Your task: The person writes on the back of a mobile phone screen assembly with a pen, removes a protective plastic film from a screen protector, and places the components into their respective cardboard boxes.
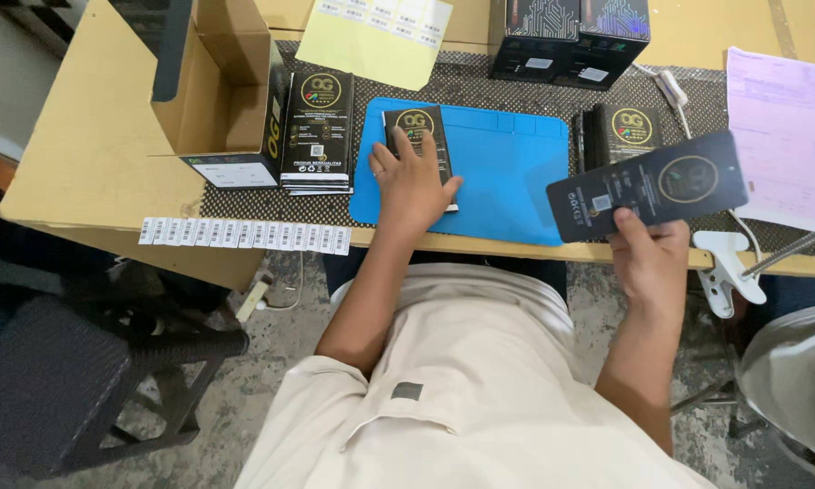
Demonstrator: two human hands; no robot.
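My left hand point(411, 184) lies flat on a slim black packet point(418, 127) with a gold round emblem, pressing it onto the blue mat point(507, 181). My right hand point(650, 258) holds another flat black packet point(647, 186) by its lower edge, raised above the table's front edge and tilted, its printed back toward me. A stack of the same black packets point(317, 131) lies left of the mat, and another stack point(623, 131) sits to its right.
An open cardboard box point(222, 91) stands at the left. A strip of white sticker labels point(244, 235) hangs along the table's front edge. Yellow label sheet point(376, 36), black boxes point(570, 41), pink paper point(787, 136), a white clamp point(724, 272) and a dark stool point(81, 380) surround.
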